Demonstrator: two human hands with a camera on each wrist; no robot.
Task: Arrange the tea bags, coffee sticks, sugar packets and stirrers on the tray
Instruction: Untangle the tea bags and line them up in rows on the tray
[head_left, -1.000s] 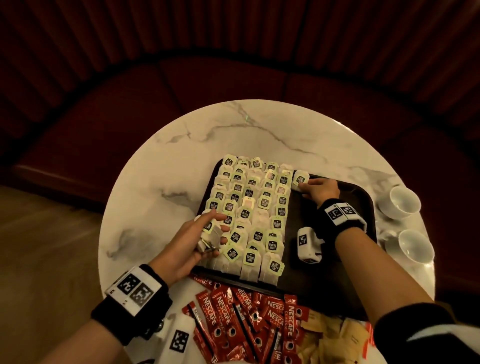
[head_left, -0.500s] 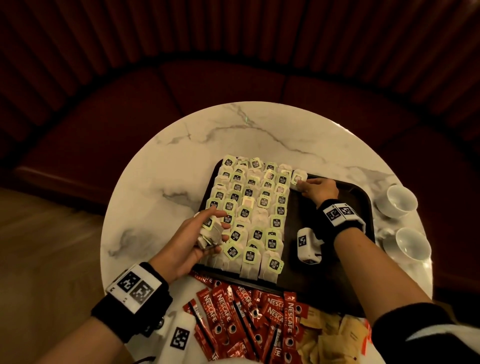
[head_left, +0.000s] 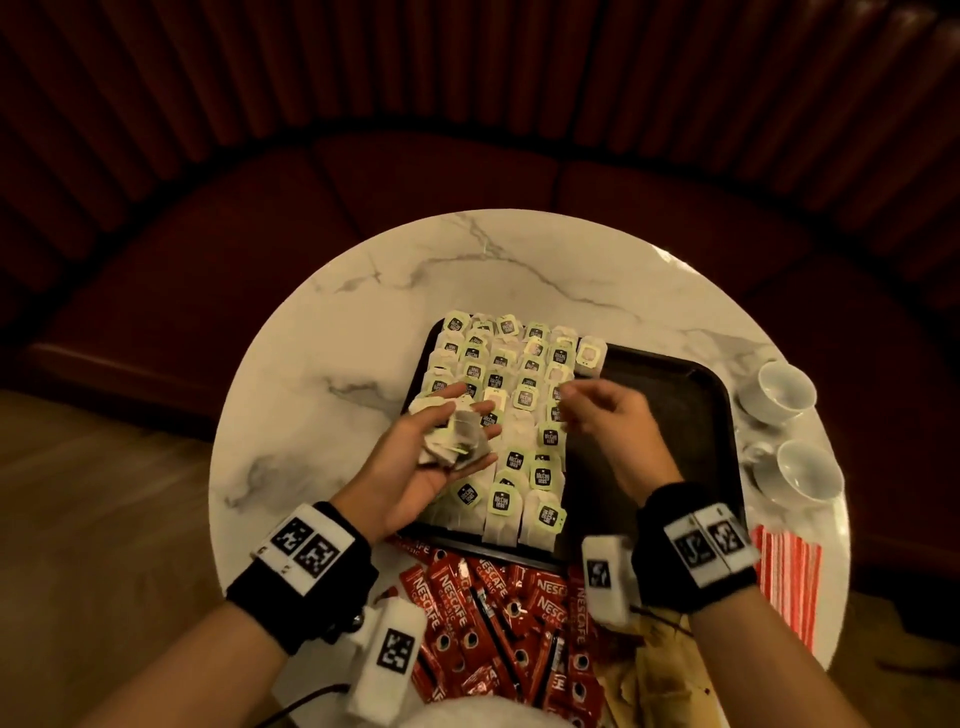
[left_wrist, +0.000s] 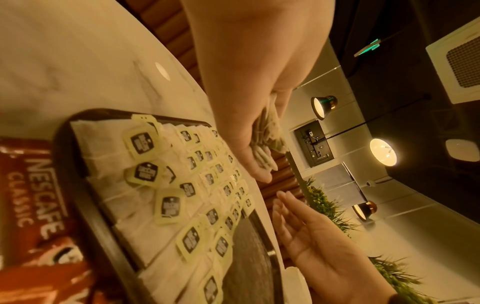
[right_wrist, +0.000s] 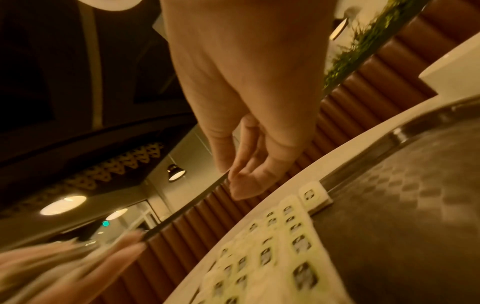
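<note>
Red coffee sticks (head_left: 457, 603) reading NESCAFE CLASSIC lie on the bench beside the tray (head_left: 670, 410), while the left hand (head_left: 415, 467) cups loose tea bags (head_left: 457, 441) and the right hand (head_left: 608, 415), fingers relaxed, holds nothing.

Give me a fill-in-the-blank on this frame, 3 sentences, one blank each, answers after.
1. The loose bunch of tea bags lies in the person's ____ hand.
2. The red coffee sticks lie on the table, not on the ____.
3. The bare part of the tray is on its ____ side.

Missing words: left; tray; right
</note>
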